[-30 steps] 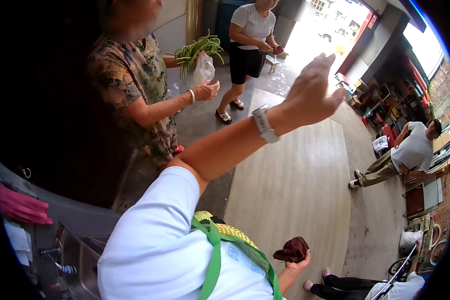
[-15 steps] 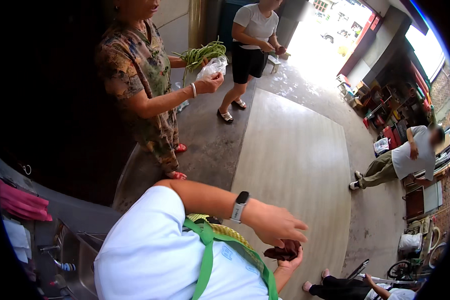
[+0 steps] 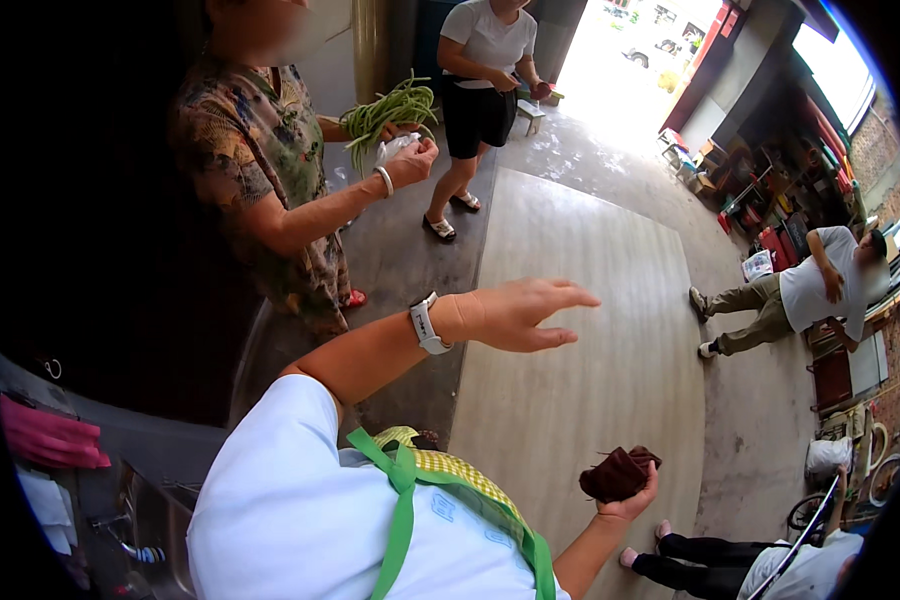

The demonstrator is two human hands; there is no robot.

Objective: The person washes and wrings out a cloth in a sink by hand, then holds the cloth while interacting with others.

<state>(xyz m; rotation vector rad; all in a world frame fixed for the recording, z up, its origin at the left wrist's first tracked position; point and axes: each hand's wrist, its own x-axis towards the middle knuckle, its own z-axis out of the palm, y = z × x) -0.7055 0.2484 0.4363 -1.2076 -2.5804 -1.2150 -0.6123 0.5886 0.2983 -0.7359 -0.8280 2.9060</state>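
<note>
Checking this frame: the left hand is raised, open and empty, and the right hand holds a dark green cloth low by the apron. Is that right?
Not quite. The head view shows the cloth in the right hand is dark brown, not green. The rest stands: the left hand is raised, open and empty, and the right hand holds the cloth low by the apron.

Four other people are showing: one in a patterned shirt (image 3: 260, 170) at upper left, one in a white top (image 3: 485, 60) at top centre, one crouching (image 3: 800, 295) at right, one at the bottom right corner (image 3: 760, 570). One bunch of green beans (image 3: 390, 110), one brown cloth (image 3: 618, 473) and one wristwatch (image 3: 426, 324) are showing.
</note>
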